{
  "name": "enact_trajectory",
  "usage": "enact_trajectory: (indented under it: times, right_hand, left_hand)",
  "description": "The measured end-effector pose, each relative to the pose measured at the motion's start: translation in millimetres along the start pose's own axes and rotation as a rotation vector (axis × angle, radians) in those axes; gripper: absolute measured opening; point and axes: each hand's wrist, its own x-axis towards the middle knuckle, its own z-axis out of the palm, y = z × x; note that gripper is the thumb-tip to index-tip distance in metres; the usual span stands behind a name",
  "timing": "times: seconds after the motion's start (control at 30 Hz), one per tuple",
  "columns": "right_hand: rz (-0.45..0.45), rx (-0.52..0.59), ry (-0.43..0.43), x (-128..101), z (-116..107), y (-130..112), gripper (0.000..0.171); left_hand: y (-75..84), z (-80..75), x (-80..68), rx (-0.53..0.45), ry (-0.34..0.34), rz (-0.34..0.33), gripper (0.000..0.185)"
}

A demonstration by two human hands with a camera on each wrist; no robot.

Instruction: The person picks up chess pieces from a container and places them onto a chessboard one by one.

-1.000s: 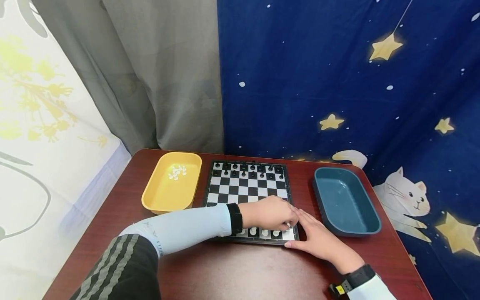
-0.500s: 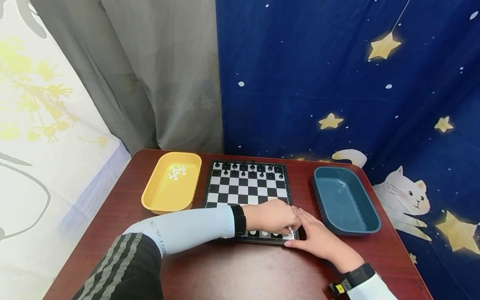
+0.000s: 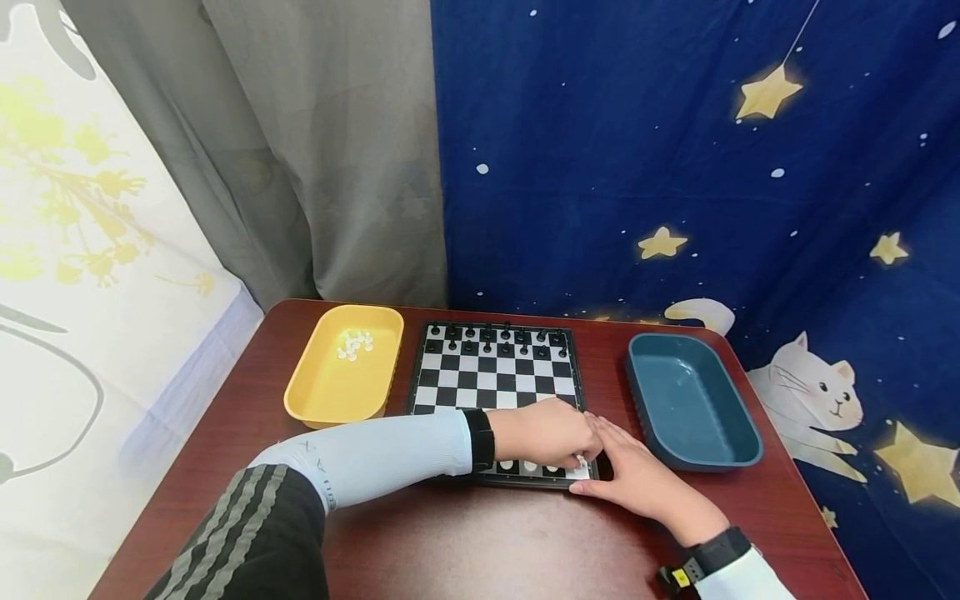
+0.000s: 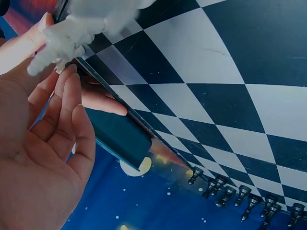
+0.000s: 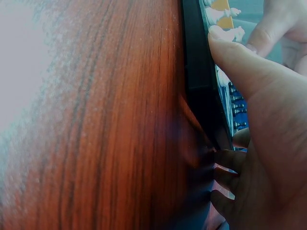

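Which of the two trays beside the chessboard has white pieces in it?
The yellow tray, left of the chessboard, holds a small cluster of white pieces. The dark teal tray on the right has nothing in it.

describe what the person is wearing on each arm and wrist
The left arm has a dark jacket sleeve with grey stripes, pushed up over a pale blue under-sleeve that ends in a black wristband. The right arm has a white sleeve and a black wrist strap with a small yellow mark. Both hands are bare.
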Motion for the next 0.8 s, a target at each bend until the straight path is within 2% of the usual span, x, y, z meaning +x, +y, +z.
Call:
enact_trajectory:
  times: [0.23,0.43,0.63,0.8]
  right_hand:
    - [0.013,0.010,-0.005,0,2,2,0.121]
    - [0.028,0.001,-0.008,0,1,-1,0.122]
    - [0.045,-0.011,-0.015,1,1,-2,0.124]
    - [0.054,-0.007,-0.013,1,0,-3,0.125]
  left_hand:
    - [-2.6,-6.9,-3.0,-0.036,-0.020,-0.016,0.008]
    - [-13.6,-19.2,-12.9,-0.070,-0.002,-0.053,0.016]
    - [-31.1,-30.5,-33.2,-0.105,0.019,-0.131,0.024]
    - [-48.9,-39.0,-59.5,-0.154,0.070,-0.194,0.022]
